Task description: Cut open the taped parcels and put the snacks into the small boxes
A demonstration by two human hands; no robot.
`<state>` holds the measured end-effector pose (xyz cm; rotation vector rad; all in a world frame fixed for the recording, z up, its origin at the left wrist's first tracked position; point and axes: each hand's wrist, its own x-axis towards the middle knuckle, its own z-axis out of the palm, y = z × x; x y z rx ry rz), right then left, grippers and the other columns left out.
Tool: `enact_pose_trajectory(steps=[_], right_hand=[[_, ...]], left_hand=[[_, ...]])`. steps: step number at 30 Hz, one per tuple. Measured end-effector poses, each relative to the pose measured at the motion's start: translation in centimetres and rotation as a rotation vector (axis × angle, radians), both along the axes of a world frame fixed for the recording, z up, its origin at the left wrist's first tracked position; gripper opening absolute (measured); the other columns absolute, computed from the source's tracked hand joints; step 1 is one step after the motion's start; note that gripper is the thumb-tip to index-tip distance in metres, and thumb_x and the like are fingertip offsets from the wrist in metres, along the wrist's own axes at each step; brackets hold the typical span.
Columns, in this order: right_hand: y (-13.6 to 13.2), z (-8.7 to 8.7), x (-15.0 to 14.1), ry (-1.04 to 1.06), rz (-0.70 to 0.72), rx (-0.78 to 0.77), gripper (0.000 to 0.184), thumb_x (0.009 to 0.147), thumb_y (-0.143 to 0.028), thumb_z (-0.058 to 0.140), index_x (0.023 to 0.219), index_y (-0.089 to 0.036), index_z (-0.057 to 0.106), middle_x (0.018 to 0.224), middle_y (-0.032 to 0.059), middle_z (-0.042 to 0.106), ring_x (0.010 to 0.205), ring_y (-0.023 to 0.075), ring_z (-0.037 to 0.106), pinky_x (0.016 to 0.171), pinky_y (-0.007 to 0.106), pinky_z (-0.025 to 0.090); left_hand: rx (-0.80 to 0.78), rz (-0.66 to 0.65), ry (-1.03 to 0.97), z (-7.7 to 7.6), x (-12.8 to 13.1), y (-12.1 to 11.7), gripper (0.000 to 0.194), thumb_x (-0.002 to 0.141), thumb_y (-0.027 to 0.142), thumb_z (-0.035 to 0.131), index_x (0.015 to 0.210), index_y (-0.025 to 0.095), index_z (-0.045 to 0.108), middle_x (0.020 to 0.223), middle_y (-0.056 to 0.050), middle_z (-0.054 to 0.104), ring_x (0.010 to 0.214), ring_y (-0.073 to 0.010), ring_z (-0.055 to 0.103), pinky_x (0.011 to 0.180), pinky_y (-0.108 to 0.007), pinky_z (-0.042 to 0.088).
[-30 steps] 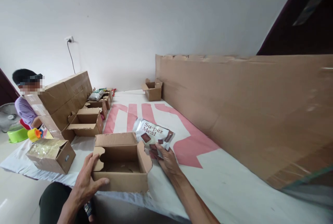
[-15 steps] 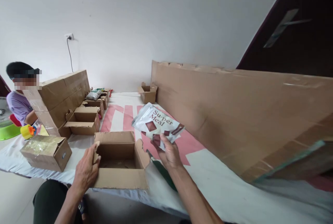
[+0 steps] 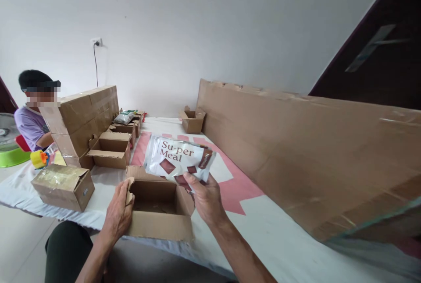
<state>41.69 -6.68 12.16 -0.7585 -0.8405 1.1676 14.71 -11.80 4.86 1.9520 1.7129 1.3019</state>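
Note:
My right hand (image 3: 207, 199) grips a silver-white pouch (image 3: 179, 160) printed "Su-per Meal" by its lower right part, thumb on the front. The pouch is held above the back right of an open cardboard box (image 3: 159, 226), whose inside looks bare where it shows. My left hand (image 3: 120, 208) is closed on the box's left side flap (image 3: 130, 191). Part of the box's back and right flaps is hidden behind the pouch and my right hand.
A taped, closed box (image 3: 62, 186) lies left. Open boxes (image 3: 112, 153) line a stacked-box wall (image 3: 79, 121), a grey-green bag (image 3: 124, 118) on one. A small open box (image 3: 192, 123) stands at the back beside a long cardboard panel (image 3: 279, 151). A person (image 3: 31, 121) sits far left.
My right hand has brought the pouch left, from beside the box to over its back right part, and turned it more level. The view has shifted slightly. My left hand stays on the flap.

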Motion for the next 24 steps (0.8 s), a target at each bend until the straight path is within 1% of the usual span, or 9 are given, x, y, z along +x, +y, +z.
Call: enact_pose_trajectory(steps=[2,4,7,10,13,15,17,20,24], right_hand=[[-0.4,0.4,-0.7,-0.026,0.016,0.012,0.059,0.065,-0.060,0.106,0.101,-0.022,0.081,0.090,0.0056,0.086,0.084,0.0300,0.083,0.083,0.046,0.072],[-0.4,0.6,-1.2,-0.037,0.021,0.011,0.059,0.064,-0.061,0.106,0.101,-0.022,0.081,0.087,0.0041,0.085,0.078,0.0275,0.082,0.082,0.046,0.072],[0.3,0.4,-1.7,-0.037,0.008,-0.008,0.062,0.063,-0.061,0.107,0.103,-0.022,0.080,0.093,0.0040,0.086,0.080,0.0271,0.082,0.084,0.045,0.071],[1.3,-0.8,-1.8,-0.039,-0.016,-0.044,0.064,0.063,-0.061,0.106,0.107,-0.022,0.079,0.099,0.0053,0.087,0.086,0.0293,0.083,0.085,0.046,0.071],[1.9,-2.7,-1.6,-0.043,-0.066,-0.068,0.062,0.061,-0.057,0.107,0.106,-0.022,0.080,0.102,0.0061,0.088,0.093,0.0305,0.084,0.090,0.045,0.070],[2.1,-3.8,-1.3,-0.028,-0.080,-0.076,0.060,0.060,-0.053,0.108,0.103,-0.022,0.080,0.102,0.0063,0.088,0.097,0.0310,0.084,0.093,0.044,0.069],[2.2,-4.4,-1.0,0.009,-0.053,-0.087,0.060,0.059,-0.051,0.109,0.103,-0.022,0.079,0.100,0.0060,0.088,0.096,0.0315,0.084,0.093,0.045,0.069],[2.2,-4.2,-1.0,0.044,-0.005,-0.079,0.061,0.061,-0.054,0.108,0.104,-0.022,0.079,0.101,0.0058,0.088,0.098,0.0321,0.085,0.094,0.046,0.069],[2.3,-3.1,-1.5,0.054,0.061,-0.059,0.062,0.060,-0.058,0.108,0.102,-0.023,0.079,0.104,0.0072,0.089,0.100,0.0335,0.085,0.097,0.048,0.069]], left_hand=[[-0.010,0.005,-0.028,-0.3,0.1,0.0,0.054,0.110,0.029,0.051,0.163,0.025,0.056,0.164,-0.015,0.062,0.154,-0.0286,0.060,0.132,-0.051,0.047],[-0.017,0.008,-0.051,-0.4,0.2,0.0,0.053,0.110,0.031,0.050,0.162,0.024,0.056,0.164,-0.016,0.062,0.154,-0.0292,0.059,0.132,-0.052,0.046],[-0.017,0.015,-0.072,-0.8,0.4,0.0,0.052,0.110,0.032,0.051,0.162,0.024,0.057,0.161,-0.016,0.063,0.153,-0.0299,0.060,0.133,-0.054,0.046],[-0.014,0.040,-0.101,-1.7,0.5,0.1,0.054,0.110,0.035,0.052,0.163,0.024,0.056,0.162,-0.016,0.063,0.153,-0.0302,0.061,0.132,-0.054,0.047],[-0.017,0.053,-0.125,-2.5,0.6,0.2,0.055,0.111,0.036,0.052,0.165,0.023,0.054,0.164,-0.017,0.062,0.154,-0.0308,0.060,0.133,-0.055,0.046],[-0.019,0.044,-0.123,-2.7,0.6,0.2,0.057,0.111,0.035,0.052,0.166,0.023,0.053,0.165,-0.017,0.061,0.155,-0.0314,0.058,0.134,-0.056,0.045],[-0.030,0.026,-0.106,-2.8,0.6,0.1,0.058,0.110,0.035,0.053,0.167,0.023,0.052,0.167,-0.018,0.059,0.157,-0.0316,0.057,0.135,-0.056,0.044],[-0.071,0.001,-0.059,-2.7,0.1,0.0,0.064,0.110,0.042,0.056,0.170,0.021,0.049,0.172,-0.019,0.054,0.162,-0.0340,0.052,0.136,-0.058,0.041],[-0.101,-0.061,-0.016,-2.1,-1.3,-0.1,0.085,0.098,0.053,0.074,0.172,0.021,0.048,0.176,-0.021,0.050,0.164,-0.0410,0.048,0.134,-0.062,0.042]])
